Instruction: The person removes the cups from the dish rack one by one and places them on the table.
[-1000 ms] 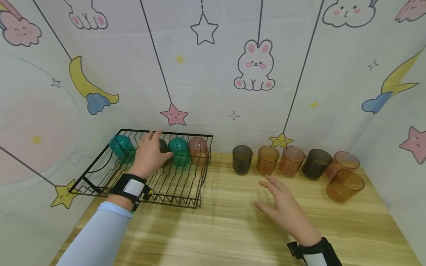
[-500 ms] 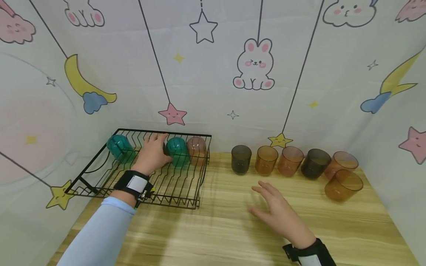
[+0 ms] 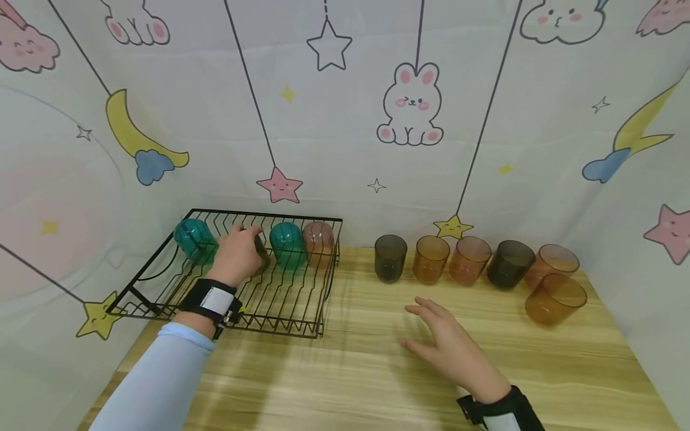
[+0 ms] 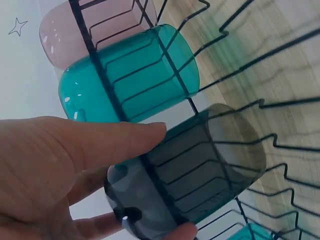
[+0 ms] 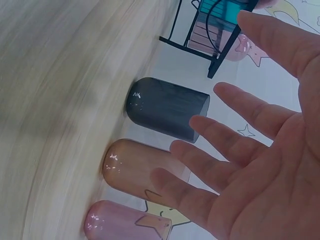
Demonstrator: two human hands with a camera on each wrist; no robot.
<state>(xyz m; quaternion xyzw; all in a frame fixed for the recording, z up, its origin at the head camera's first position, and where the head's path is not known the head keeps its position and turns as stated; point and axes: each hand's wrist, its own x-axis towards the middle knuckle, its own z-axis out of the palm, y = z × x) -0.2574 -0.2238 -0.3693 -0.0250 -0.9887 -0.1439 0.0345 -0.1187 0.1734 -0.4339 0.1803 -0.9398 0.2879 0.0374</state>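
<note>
Our left hand [image 3: 234, 257] grips a dark gray cup [image 4: 187, 170] in the rack, thumb on one side and fingers curled round the other, likely so the smooth round wall can't slip. The cup is upside down, and we hold it near its round bottom, probably because that end points up and is easy to reach. Our right hand [image 3: 455, 353] holds nothing; its fingers are loose and spread above the table [image 3: 366, 371], near the front of the cup row but apart from it. Around the gray cup, the black wire rack [image 3: 296, 216] has thin bent bars that seem made to keep things from rolling. One blue-green cup [image 3: 194, 236] sits to its left, with another blue-green cup [image 3: 288, 242] and a pink cup [image 3: 318, 239] to its right, all upside down, maybe so water can drip out. Farther right, six see-through cups stand with their mouths up: a smoky cup [image 3: 390, 257], an orange cup [image 3: 431, 258], a rosy cup [image 3: 470, 261], then another dark, another pink and another orange. We can't tell if they are glass or plastic. The table has streaky wood lines, and behind it hangs a soft, wrinkly cloth [image 3: 345, 149] with bunnies and stars.
</note>
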